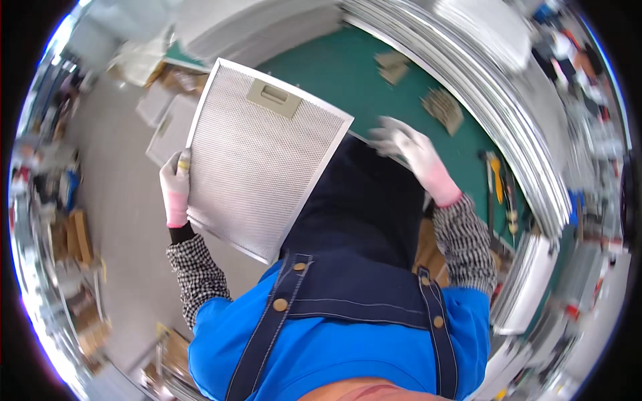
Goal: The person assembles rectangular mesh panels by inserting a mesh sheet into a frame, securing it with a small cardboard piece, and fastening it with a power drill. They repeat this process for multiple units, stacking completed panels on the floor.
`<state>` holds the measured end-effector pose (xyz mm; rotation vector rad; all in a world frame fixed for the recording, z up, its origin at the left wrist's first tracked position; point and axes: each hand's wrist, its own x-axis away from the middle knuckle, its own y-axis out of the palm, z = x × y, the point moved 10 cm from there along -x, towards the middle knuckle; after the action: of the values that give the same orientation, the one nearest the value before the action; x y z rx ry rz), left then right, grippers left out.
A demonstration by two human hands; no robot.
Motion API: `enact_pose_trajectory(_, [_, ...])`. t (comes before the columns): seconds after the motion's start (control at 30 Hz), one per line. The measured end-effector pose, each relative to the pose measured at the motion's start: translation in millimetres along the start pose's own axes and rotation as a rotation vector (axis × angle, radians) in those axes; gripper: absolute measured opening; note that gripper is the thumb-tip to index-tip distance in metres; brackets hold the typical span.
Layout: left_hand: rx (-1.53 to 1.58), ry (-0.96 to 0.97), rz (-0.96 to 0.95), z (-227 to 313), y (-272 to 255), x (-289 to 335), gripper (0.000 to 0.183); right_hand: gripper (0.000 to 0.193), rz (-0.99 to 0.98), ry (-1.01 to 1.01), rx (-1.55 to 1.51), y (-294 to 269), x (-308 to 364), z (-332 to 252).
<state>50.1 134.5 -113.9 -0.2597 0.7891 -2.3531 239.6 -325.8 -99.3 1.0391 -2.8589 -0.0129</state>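
A square metal mesh filter panel [257, 160] with a silvery frame is held up in front of me, tilted. A beige recessed handle plate [273, 97] sits near its far edge. My left hand [176, 187], in a white and pink glove, grips the panel's left edge, thumb on the front and the other fingers partly hidden. Off the panel's right corner, my right hand [412, 154] hovers by the edge of the green table [321, 60]; its gloved fingers are spread, slightly blurred, and nothing shows in them.
Long stacks of panels [461, 73] line the table's far and right sides. Small tan pieces [441, 111] lie on the green top. Toward the right are a yellow-handled tool [495, 175] and other hand tools. Cardboard boxes [79, 237] stand on the floor at left.
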Motion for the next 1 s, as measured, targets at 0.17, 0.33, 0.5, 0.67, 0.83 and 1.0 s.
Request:
enact_pose_trajectory(0.17, [-0.028,0.062,-0.206,21.5,66.2,0.3,0.046,0.057,-0.191,0.255,0.116,14.4,19.2,20.8])
enact_pose_trajectory(0.33, [-0.055,0.145,-0.239,35.9,87.9,6.7,0.045,0.049,-0.210,0.402,0.094,5.3,38.2,43.3])
enact_pose_trajectory(0.5, [-0.124,0.125,-0.300,45.0,96.4,9.1,0.045,0.048,-0.229,0.396,0.145,9.8,51.3,34.1])
enact_pose_trajectory(0.67, [-0.109,0.184,-0.268,62.4,102.7,14.3,0.044,0.037,-0.143,0.477,0.243,-2.2,60.3,47.7])
enact_pose_trajectory(0.83, [-0.153,0.135,-0.340,76.3,115.3,20.6,0.045,0.026,-0.042,0.449,0.215,-14.4,68.3,62.3])
enact_pose_trajectory(1.0, [-0.227,0.140,-0.336,76.0,125.2,19.5,0.047,0.025,0.037,0.515,0.254,-21.5,76.7,78.3])
